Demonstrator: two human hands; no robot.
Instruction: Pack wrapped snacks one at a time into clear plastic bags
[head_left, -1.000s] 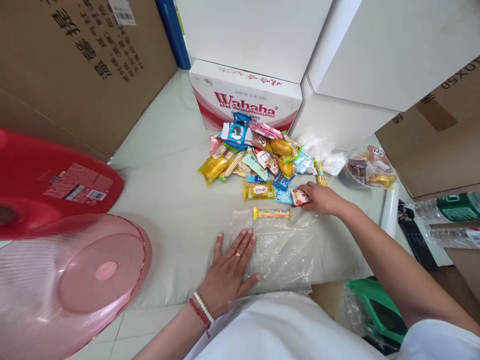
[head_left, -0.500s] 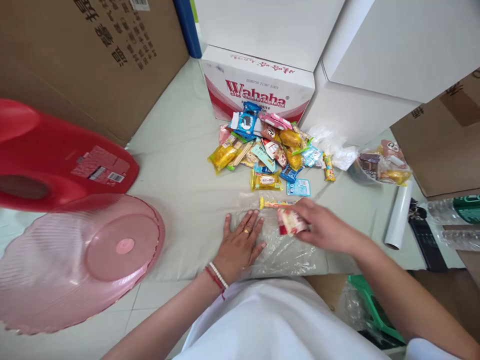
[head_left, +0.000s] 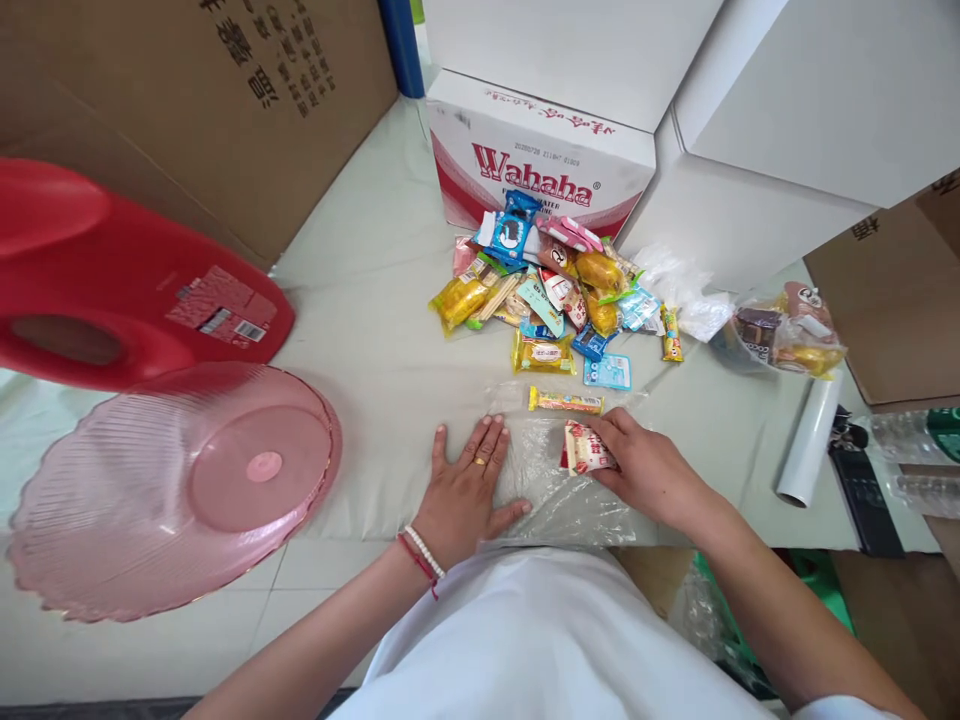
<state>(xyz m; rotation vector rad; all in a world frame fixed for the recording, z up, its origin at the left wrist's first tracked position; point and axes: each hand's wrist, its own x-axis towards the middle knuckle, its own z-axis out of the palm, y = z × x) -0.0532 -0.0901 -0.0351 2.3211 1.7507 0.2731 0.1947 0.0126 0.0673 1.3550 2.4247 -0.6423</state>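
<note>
My left hand (head_left: 469,485) lies flat with fingers spread, over the left edge of a clear plastic bag (head_left: 540,500) on the table. In my right hand (head_left: 649,465) is a red and cream snack packet (head_left: 589,448), gripped at its right end, above or on the bag; I cannot tell whether it touches. A yellow snack stick (head_left: 566,401) lies just beyond the packet, across the bag's far end. Farther back are a light blue packet (head_left: 607,371), a yellow-wrapped cake (head_left: 544,353) and a heap of mixed snack packets (head_left: 540,285).
A white and red Wahaha box (head_left: 540,170) stands behind the heap. To the left are a pink plastic bowl (head_left: 225,480) and a red jug (head_left: 150,290). On the right lie a filled snack bag (head_left: 780,335), a white roll (head_left: 810,440) and clear bottles (head_left: 900,435).
My right hand has come slightly down and right with the packet, which now shows sharply. The left hand stays flat, its thumb spread wider. The view has shifted a little left.
</note>
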